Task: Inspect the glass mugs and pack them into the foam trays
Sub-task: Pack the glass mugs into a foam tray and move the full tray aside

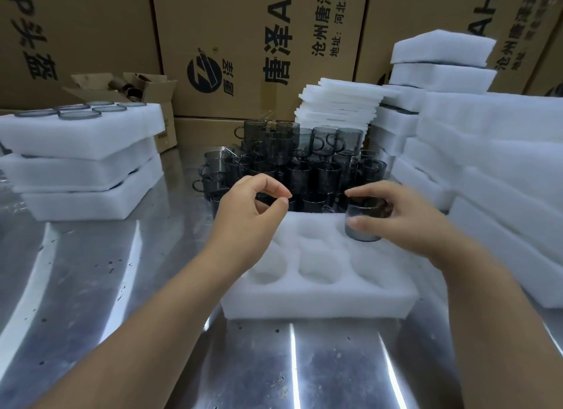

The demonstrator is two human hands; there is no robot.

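Observation:
A white foam tray [316, 299] with several round pockets lies on the steel table in front of me. My right hand [399, 219] grips a smoky grey glass mug [361, 226], which stands upright in the tray's far right pocket. The other pockets that I can see hold nothing. My left hand [249, 207] hovers over the tray's far left corner with its fingers curled and thumb near the forefinger, holding nothing. Behind the tray stands a dense cluster of grey glass mugs [292, 162], stacked in layers.
Stacked foam trays [82, 162] at the left hold mugs in the top one. Foam sheets [338, 104] and more foam trays [493, 171] are piled at the right. Cardboard boxes [243, 43] form a wall behind. The steel table [122, 286] is shiny.

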